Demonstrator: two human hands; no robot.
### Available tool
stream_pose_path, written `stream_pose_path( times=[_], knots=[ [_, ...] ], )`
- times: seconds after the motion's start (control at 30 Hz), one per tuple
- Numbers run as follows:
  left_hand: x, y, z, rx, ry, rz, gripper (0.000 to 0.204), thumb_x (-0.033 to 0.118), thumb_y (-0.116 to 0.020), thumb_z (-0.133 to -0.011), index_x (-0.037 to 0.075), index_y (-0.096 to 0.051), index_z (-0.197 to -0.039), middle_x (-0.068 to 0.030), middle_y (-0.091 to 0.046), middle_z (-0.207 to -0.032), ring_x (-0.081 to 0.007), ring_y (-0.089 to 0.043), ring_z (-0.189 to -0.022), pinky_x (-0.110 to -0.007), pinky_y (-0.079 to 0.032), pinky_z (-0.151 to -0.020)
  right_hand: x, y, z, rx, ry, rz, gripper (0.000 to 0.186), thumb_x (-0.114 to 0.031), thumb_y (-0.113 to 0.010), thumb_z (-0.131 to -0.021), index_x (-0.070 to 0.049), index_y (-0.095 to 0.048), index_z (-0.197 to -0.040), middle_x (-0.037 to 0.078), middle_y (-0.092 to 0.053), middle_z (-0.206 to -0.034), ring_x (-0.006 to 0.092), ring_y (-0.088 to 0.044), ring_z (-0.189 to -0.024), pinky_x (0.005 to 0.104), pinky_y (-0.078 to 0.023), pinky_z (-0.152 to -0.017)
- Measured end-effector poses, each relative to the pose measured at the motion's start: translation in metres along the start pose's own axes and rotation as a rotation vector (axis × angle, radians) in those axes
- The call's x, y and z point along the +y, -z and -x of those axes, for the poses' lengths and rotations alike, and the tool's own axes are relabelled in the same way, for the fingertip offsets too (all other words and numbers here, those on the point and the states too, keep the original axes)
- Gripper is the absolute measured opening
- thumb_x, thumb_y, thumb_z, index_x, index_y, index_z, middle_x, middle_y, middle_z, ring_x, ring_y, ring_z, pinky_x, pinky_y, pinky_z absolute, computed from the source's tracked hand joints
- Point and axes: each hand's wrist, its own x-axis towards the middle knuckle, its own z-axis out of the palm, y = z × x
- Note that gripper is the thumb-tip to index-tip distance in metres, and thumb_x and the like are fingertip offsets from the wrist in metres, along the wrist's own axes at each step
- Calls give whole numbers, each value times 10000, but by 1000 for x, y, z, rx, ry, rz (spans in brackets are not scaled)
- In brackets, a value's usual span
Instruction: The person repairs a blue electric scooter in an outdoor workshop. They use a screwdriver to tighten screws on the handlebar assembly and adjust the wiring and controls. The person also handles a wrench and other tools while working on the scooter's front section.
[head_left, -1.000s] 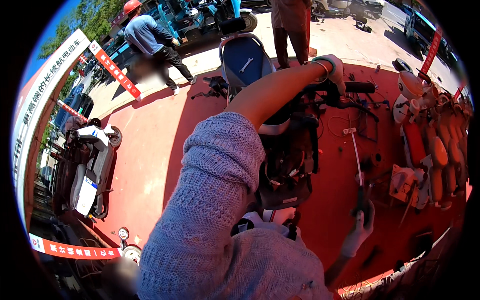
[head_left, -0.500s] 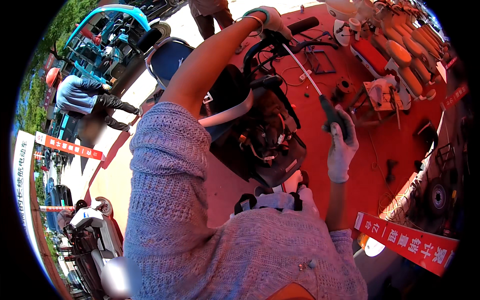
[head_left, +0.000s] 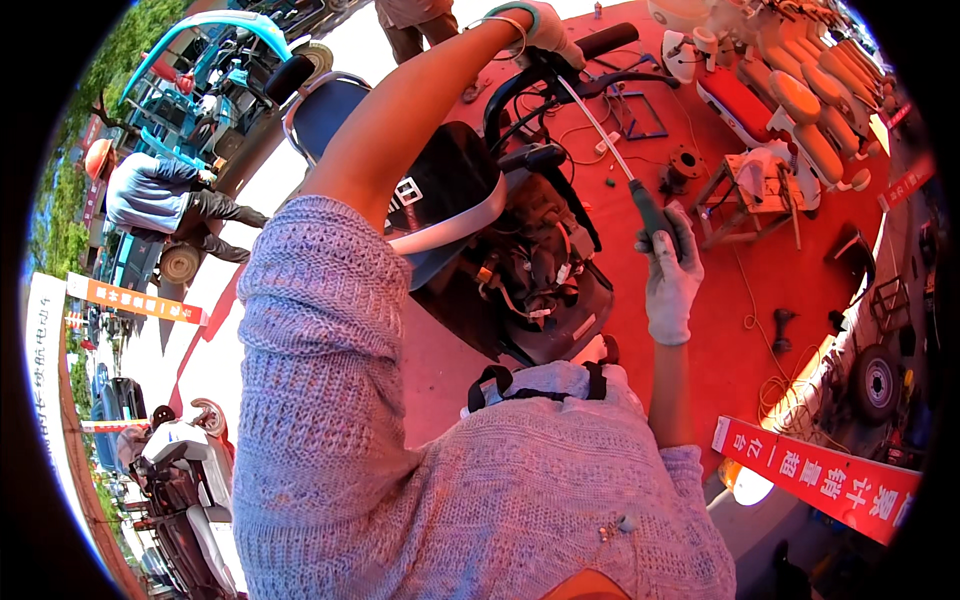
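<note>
My gloved left hand (head_left: 550, 35) is closed around the handlebar (head_left: 535, 65) of a black scooter, its arm crossing over the body. My gloved right hand (head_left: 668, 270) grips a long screwdriver (head_left: 645, 208) by its dark green handle. The shaft runs up and left to the handlebar just below my left hand, where its tip is hard to make out. Below, the scooter's opened body shows wiring and dark parts (head_left: 540, 260). Its navy seat (head_left: 330, 105) lies left of my left forearm.
A worker in a helmet (head_left: 150, 200) bends beside a teal three-wheeler (head_left: 205, 70). Another person's legs (head_left: 415, 30) are at the top. Scooter panels (head_left: 805, 95), a wooden stool (head_left: 760, 195), cords, a spare wheel (head_left: 875, 385) and a red banner (head_left: 800, 470) are on the right; parked scooters (head_left: 170, 470) lower left.
Since a second ago, the view has swung round and my right hand has risen with the screwdriver, bringing its shaft up to the handlebar. Little has moved in the last half second.
</note>
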Motion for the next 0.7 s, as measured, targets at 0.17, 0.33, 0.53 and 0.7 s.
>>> stream_pose_path(
  times=[0.17,0.33,0.53,0.7],
  knots=[
    [0,-1,4,-3,24,67,530,493,-760,-639,35,-713,-901,-62,-686,-812,-166,-641,-695,-295,-513,-623,-9,-15,7,80,-42,22,348,-43,-562,-905,62,-488,-1228,124,-608,-949,147,-596,-769,256,-502,-703],
    [0,2,4,23,22,-1,528,475,-767,-639,26,-706,-911,-69,-687,-816,-176,-651,-704,-295,-520,-628,-15,-23,8,126,-93,-25,353,-57,-565,-908,61,-482,-1230,119,-611,-933,139,-594,-767,248,-497,-670],
    [-2,1,7,30,11,63,557,488,-767,-634,12,-701,-914,-75,-689,-824,-185,-661,-713,-298,-524,-637,-21,-22,6,99,-52,90,335,-43,-591,-886,40,-520,-1202,102,-593,-1006,165,-606,-814,246,-506,-704],
    [5,3,15,34,50,88,557,476,-782,-622,7,-696,-911,-88,-688,-838,-193,-663,-731,-292,-530,-621,-18,-19,2,53,391,674,340,11,-600,-849,-4,-560,-1186,85,-519,-1159,173,-579,-970,260,-503,-800]
  ],
)
